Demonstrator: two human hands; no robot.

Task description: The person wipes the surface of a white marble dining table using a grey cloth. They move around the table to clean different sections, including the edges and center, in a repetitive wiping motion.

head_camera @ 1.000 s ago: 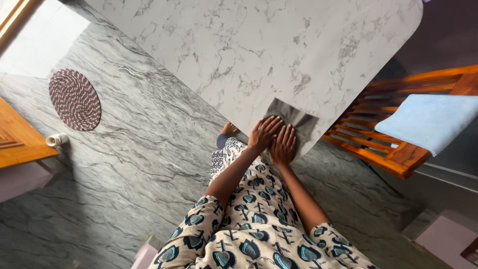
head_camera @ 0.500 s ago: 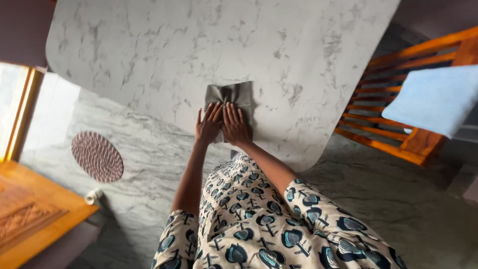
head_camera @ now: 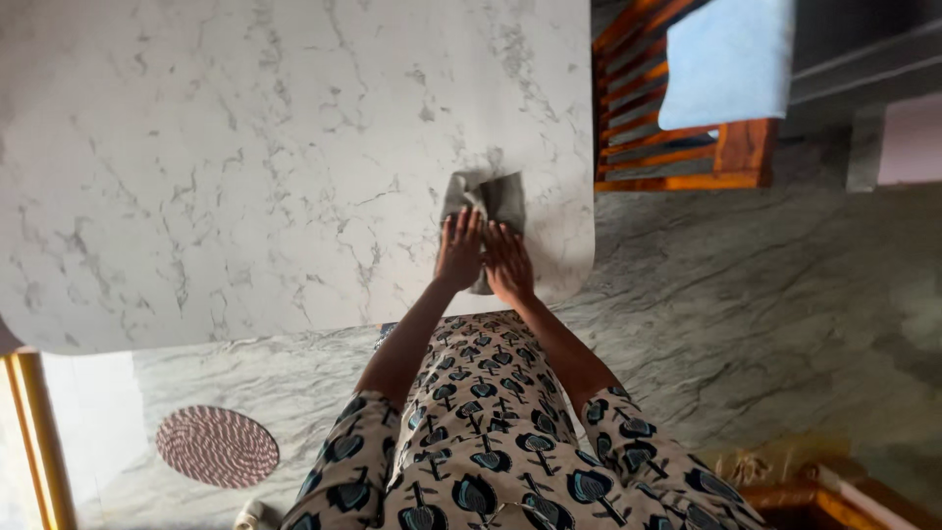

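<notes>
Nearest, a round woven mat (head_camera: pixel 217 447) lies on the grey stone floor (head_camera: pixel 765 294). Both arms reach forward, nearly straight, from patterned sleeves. The left hand (head_camera: pixel 459 250) and right hand (head_camera: pixel 507 263) lie side by side, palms down, fingers flat and spread, pressing a grey cloth (head_camera: pixel 491 201) onto the marble table (head_camera: pixel 245 167) near its right edge, close to the near right corner. Beyond, a wooden chair (head_camera: pixel 677 147) carries a light blue towel (head_camera: pixel 731 59).
</notes>
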